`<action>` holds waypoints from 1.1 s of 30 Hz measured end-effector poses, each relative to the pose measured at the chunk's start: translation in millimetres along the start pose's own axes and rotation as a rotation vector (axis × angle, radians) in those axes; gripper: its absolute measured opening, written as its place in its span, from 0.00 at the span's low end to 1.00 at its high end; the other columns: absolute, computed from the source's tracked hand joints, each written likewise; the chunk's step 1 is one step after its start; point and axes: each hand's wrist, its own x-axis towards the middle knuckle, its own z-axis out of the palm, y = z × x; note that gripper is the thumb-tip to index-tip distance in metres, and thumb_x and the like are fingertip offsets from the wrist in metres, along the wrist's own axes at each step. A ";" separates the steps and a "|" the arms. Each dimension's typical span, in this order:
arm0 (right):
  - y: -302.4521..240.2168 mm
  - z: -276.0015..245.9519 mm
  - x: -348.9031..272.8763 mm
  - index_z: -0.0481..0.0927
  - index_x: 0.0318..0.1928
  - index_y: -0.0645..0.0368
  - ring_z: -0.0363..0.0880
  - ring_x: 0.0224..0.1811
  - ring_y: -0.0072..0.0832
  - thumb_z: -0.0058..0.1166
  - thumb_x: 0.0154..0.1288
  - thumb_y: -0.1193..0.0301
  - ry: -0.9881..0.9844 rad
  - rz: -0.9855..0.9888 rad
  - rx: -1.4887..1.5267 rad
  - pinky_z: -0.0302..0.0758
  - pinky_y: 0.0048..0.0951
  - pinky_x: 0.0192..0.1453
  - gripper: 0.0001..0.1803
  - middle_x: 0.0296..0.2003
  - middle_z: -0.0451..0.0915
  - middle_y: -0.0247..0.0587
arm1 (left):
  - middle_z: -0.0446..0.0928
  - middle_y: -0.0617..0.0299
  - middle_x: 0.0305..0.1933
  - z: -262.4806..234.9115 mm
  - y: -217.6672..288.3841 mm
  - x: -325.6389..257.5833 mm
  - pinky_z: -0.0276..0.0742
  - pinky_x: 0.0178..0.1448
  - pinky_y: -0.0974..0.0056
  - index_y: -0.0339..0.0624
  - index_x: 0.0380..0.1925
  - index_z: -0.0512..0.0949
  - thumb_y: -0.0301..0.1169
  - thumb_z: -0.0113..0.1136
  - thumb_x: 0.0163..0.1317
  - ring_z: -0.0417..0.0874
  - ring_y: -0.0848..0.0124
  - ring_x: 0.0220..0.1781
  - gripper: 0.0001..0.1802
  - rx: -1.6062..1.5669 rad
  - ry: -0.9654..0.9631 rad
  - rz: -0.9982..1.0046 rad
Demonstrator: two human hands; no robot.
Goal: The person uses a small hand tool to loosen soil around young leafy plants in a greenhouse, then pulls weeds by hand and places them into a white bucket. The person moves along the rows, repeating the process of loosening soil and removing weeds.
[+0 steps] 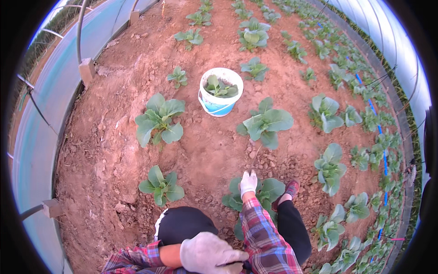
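A: Taking the white bucket (205,101) as our landmark, where's the work?

B: Nearer the person than the bucket and to its right, at a broad-leaved plant (273,189). The gloved right hand (248,182) reaches over it, fingers drawn narrow and pointing at the soil; I can't tell whether they pinch anything.

A: And the left hand (211,254)?

B: Below the bucket, over the lap, gloved and partly curled. Whether it holds something, I can't make out.

A: How would you work there?

B: I'd keep the fingertips low and the wrist lifted, since the leaves spread under the sleeve (264,230) and would probably bruise or snap if leaned on.

A: What's in the way?

B: The shoe (292,188), right beside that plant, leaves little room for swinging right. A second plant (269,121) stands between the right hand and the bucket, just right of it, so I'd go around. Left of the bucket is a third plant (159,120); inside it lie green leaves (221,89).
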 end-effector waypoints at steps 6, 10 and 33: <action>-90.6 78.5 -91.0 0.56 0.67 0.55 0.80 0.31 0.45 0.43 0.67 0.62 -0.327 -0.067 -0.596 0.76 0.42 0.37 0.30 0.33 0.80 0.54 | 0.73 0.64 0.18 -20.0 -20.4 -2.9 0.66 0.20 0.64 0.47 0.38 0.78 0.38 0.62 0.50 0.73 0.67 0.17 0.15 0.045 0.043 0.013; -106.5 64.9 -158.8 0.54 0.68 0.49 0.81 0.27 0.43 0.43 0.67 0.58 -0.565 -0.095 -0.623 0.78 0.43 0.32 0.31 0.26 0.81 0.48 | 0.73 0.64 0.19 -25.2 -22.8 -2.3 0.66 0.20 0.64 0.46 0.39 0.78 0.38 0.62 0.50 0.73 0.67 0.17 0.15 -0.073 0.094 -0.114; -100.0 62.0 -85.6 0.48 0.70 0.51 0.80 0.35 0.45 0.44 0.67 0.65 -0.352 0.195 -0.568 0.75 0.43 0.40 0.34 0.32 0.80 0.52 | 0.71 0.64 0.19 -26.1 -19.2 -6.3 0.68 0.22 0.65 0.45 0.39 0.79 0.36 0.62 0.50 0.74 0.68 0.19 0.16 -0.222 0.121 -0.144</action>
